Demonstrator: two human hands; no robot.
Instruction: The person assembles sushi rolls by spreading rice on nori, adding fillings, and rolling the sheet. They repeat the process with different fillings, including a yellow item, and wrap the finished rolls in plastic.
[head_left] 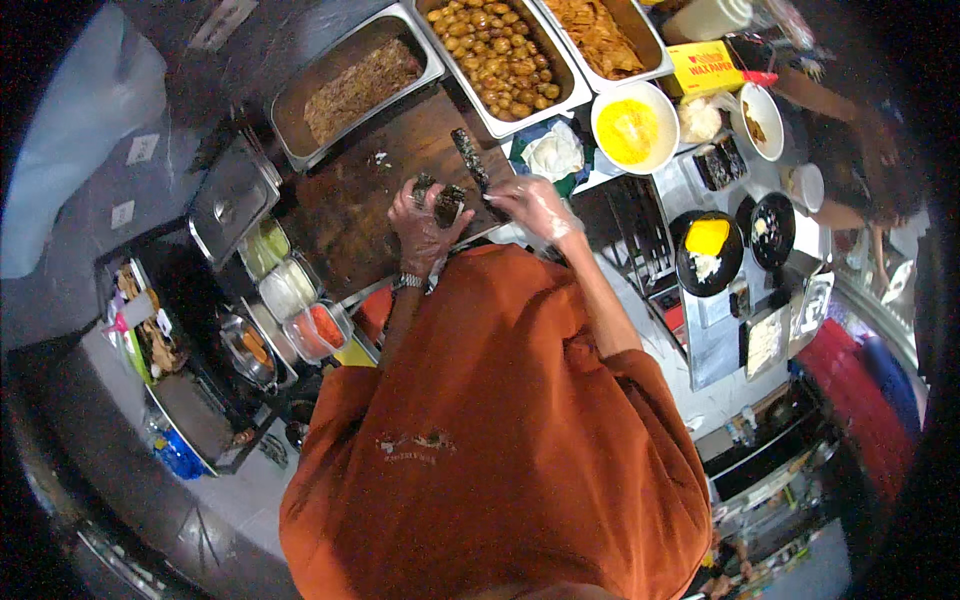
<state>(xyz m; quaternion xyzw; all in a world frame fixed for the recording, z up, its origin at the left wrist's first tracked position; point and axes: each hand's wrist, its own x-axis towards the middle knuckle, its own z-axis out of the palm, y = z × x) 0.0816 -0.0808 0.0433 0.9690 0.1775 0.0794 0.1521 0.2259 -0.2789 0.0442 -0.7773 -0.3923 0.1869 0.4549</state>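
Observation:
My left hand (425, 235), in a clear plastic glove, is closed around a dark seaweed-wrapped piece (450, 203) over the wooden cutting board (340, 225). What lies inside the wrap is hidden. To its right my right hand (535, 207), gloved as well, pinches the near end of a narrow dark strip of seaweed (467, 155). The strip sticks up and away from the fingers toward the far left. A few white crumbs (380, 158) lie on the board beyond my left hand.
Along the board's far side stand metal trays of minced filling (362, 90), small brown balls (495, 55) and orange-brown slices (597, 38). A bowl of yellow liquid (636, 130) and frying pans (708, 268) are at right, with another person's arm (830, 105) beyond. Tubs (318, 332) line the left.

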